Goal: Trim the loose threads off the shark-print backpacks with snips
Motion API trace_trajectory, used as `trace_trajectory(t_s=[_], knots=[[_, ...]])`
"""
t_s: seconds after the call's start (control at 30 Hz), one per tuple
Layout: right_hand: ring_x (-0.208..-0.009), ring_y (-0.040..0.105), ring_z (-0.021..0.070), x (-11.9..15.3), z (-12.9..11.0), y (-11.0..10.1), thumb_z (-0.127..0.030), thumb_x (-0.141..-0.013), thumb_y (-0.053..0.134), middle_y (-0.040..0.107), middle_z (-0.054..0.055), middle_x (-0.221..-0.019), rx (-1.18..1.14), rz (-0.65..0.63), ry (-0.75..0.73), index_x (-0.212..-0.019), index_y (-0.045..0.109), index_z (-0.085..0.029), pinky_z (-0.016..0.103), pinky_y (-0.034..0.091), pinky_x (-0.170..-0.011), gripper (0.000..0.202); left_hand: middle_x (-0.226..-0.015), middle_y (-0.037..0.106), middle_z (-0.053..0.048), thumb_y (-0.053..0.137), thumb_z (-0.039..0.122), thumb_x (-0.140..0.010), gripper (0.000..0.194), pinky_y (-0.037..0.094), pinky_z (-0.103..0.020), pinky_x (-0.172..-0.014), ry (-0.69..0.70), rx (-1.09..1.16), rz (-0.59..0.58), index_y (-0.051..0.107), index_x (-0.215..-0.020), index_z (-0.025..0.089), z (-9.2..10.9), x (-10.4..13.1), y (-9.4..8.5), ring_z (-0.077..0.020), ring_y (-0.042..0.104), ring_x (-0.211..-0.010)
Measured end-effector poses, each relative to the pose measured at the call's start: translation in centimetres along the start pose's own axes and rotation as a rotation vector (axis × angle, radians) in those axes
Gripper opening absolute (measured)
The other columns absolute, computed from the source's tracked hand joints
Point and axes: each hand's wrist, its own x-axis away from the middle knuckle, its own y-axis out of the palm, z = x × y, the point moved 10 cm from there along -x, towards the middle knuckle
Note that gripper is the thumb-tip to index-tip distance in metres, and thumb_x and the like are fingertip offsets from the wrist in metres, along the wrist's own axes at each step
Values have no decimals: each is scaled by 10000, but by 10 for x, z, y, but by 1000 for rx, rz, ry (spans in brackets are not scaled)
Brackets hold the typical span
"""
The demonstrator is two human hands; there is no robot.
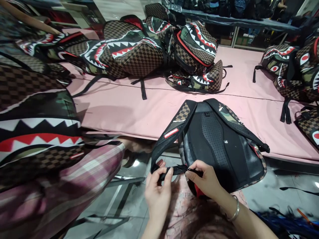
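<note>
A backpack [216, 146] lies back side up at the near edge of the pink table, partly over my lap. Its back panel is black padding, and its shoulder straps carry brown check and camouflage patches. My left hand [159, 186] pinches the black webbing strap [178, 170] near the lower end of the left shoulder strap [165, 139]. Close by, my right hand [203, 176] grips the same webbing between thumb and fingers, beside the backpack's lower side. A bracelet circles my right wrist. The small fitting between my hands is too dark to make out.
Several shark-mouth backpacks [134, 49] are heaped along the far side of the pink table [119, 113], with more [286, 66] at right. Left of me, a person in plaid trousers [82, 176] has a large backpack [37, 122]. Black straps and blue items lie low at right.
</note>
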Motion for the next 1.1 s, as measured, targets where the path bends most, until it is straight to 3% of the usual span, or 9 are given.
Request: trace_trajectory(t_s=[0.1,0.17,0.33,0.47,0.67,0.83,1.0,1.1], knots=[[-528,433,88,-4,2,4,-368,-765,595,501,-53,-569,-8,-16,8,-718,580,-179,191,329,-525,195,-991,643,-85,620,376,-711,204,370,-413,-977,105,-85,50,631,-792,189,11,4,-4,-226,587,-996],[-519,423,85,-7,2,8,-363,-764,597,497,-56,-558,-14,-32,10,-711,581,-177,188,317,-509,193,-1019,645,-90,628,371,-705,211,366,-418,-983,94,-52,55,638,-805,186,10,4,-4,-234,583,-1015],[-502,402,76,-9,5,13,-356,-753,612,479,-64,-540,-51,-56,18,-707,578,-172,183,310,-495,193,-1066,654,-93,693,358,-646,245,362,-420,-995,-197,321,-40,648,-814,186,-10,4,8,-253,545,-1108],[-540,433,83,-10,1,14,-382,-748,623,513,-53,-577,-82,-110,1,-703,592,-165,189,329,-523,223,-1159,615,-80,764,313,-563,244,361,-384,-998,-381,532,-149,672,-753,190,-14,8,23,-259,492,-1172],[-599,466,94,-13,-13,11,-374,-747,630,545,-40,-634,-68,-198,-84,-699,617,-166,199,356,-570,214,-1151,623,-79,818,309,-470,272,424,-315,-929,-505,597,-270,693,-680,189,-17,13,32,-264,502,-1156],[-581,431,92,-16,-11,12,-376,-744,625,513,-39,-611,-113,-219,-82,-673,606,-161,210,345,-570,227,-1191,604,-85,828,303,-456,286,482,-265,-814,-544,609,-308,696,-684,191,-17,16,36,-275,502,-1156],[-513,362,77,-7,-7,9,-497,-723,616,433,-53,-550,-332,-163,30,-651,560,-162,206,312,-519,348,-1148,627,-114,824,323,-460,315,451,-333,-886,-567,604,-295,684,-698,171,-22,8,30,-290,513,-1141],[-515,346,79,11,-3,-5,-541,-716,612,409,-56,-563,-394,-121,65,-699,552,-172,213,332,-536,375,-1061,659,-126,798,364,-492,318,439,-364,-894,-556,522,-298,667,-696,158,-32,-6,19,-289,544,-1096]])
